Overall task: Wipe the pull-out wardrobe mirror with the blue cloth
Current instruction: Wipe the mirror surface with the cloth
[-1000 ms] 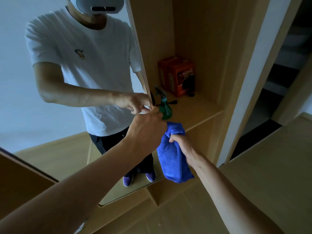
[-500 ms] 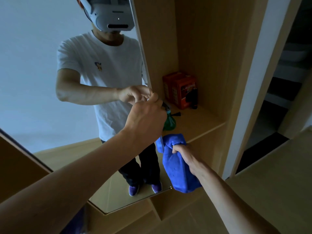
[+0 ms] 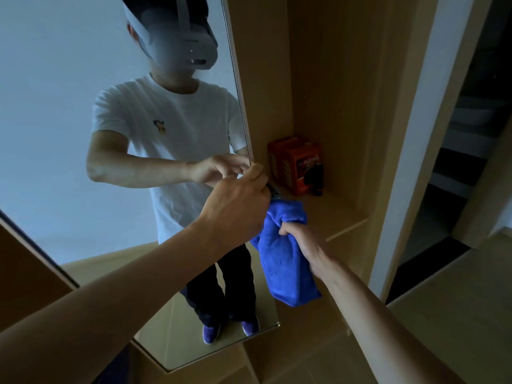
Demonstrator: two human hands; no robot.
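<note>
Over on the left, the pull-out mirror (image 3: 69,134) stands out from the wardrobe with its glass facing the person. It now shows more of the reflected figure than a second ago, from headset down to purple shoes. From where I stand that looks mostly like the head lifting, though I cannot tell whether the panel also slid a little further out.

The left hand (image 3: 235,209) has stayed on the mirror's right edge through all three views. Its fingers are curled round the thin frame and its thumb is tucked behind, so it steadies the panel or draws it along.

Just right of that edge and a little lower hangs the blue cloth (image 3: 285,261), bunched and drooping. The right hand (image 3: 302,242) grips it at the top in a closed fist. The cloth has risen slightly with the hand but is still off the glass.

The green spray bottle that was plain a second ago is now almost hidden behind knuckles and cloth. Only what seems to be its dark top (image 3: 273,190) shows.

Further right and far back, an orange box (image 3: 293,164) sits on the wardrobe shelf (image 3: 338,217).

I'd judge the wiping hasn't begun. The panel is being held in place, and the cloth next needs spreading flat against the glass.
</note>
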